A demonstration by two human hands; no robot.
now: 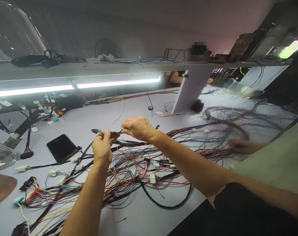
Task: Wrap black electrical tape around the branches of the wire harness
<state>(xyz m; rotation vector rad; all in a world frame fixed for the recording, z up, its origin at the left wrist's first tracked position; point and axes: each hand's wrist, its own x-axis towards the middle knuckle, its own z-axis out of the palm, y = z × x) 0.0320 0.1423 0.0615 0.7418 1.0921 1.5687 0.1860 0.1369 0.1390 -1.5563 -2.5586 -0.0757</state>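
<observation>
Loose wires (pixel 124 164) sprawl across the table (pixel 144 219) toward its near edge, and above them my left hand (pixel 102 147) pinches a thin cable (pixel 102 132) behind its black plug (pixel 95 131)! My right hand (pixel 139 127) has it too, fingers closed further along. Flat black slab (pixel 62 148) to the left, another person's hand (pixel 239 146) among wires toward the right edge, lit tube lamp (pixel 119 84) under the shelf (pixel 129 68) beyond.

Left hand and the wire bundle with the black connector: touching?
Touching: the head view shows the left hand pinching the wire bundle under its thumb, near the black connector.
</observation>
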